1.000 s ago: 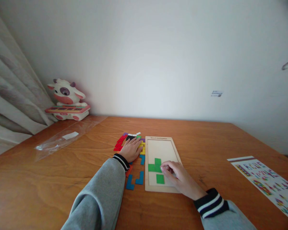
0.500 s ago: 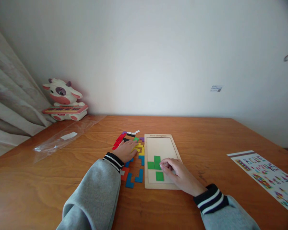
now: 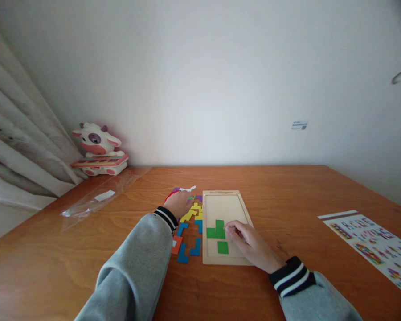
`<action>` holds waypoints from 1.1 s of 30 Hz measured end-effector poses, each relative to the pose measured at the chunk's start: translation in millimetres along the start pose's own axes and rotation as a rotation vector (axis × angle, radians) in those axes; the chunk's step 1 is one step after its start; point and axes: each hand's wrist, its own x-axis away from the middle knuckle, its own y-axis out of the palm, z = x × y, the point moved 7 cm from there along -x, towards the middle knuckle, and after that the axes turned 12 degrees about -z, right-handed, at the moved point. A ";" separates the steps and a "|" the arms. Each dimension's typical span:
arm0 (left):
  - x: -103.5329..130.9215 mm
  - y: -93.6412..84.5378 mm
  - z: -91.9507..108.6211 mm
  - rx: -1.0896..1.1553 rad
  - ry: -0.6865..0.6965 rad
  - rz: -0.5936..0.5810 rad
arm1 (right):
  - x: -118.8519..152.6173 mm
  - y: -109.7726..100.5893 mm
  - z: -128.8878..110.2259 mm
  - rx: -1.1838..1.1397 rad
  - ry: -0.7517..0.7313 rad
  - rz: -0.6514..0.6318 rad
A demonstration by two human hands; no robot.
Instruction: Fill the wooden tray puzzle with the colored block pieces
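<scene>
The person's sleeves [image 3: 130, 263] are grey, the cuffs [image 3: 291, 277] black striped white; green puzzle pieces [image 3: 219, 230] colour the pale wooden tray [image 3: 222, 209], yellow pieces [image 3: 188, 216] and blue pieces [image 3: 182, 255] its left edge; the brown desk's [image 3: 280, 191] far left corner bears a white, pink-muzzled toy cow [image 3: 98, 154]

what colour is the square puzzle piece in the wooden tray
The square puzzle piece is green, head view.

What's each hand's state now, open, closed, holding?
Left hand: over the loose pieces; open or gripping cannot be told.
Right hand: curled beside the green pieces on the board; cannot tell if fully closed or holding.
</scene>
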 end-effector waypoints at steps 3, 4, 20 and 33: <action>-21.2 12.4 0.9 0.007 -0.127 0.064 | 4.1 -15.2 3.5 -0.056 -0.008 0.195; -24.7 16.8 0.2 0.013 -0.164 0.088 | 5.9 -20.6 5.7 -0.070 -0.004 0.260; -28.8 35.7 -18.0 0.162 -0.116 0.125 | 16.4 -41.0 19.6 -0.176 0.014 0.506; -29.7 34.4 -27.3 0.542 -0.028 0.231 | 15.5 -42.1 26.1 -0.133 0.028 0.515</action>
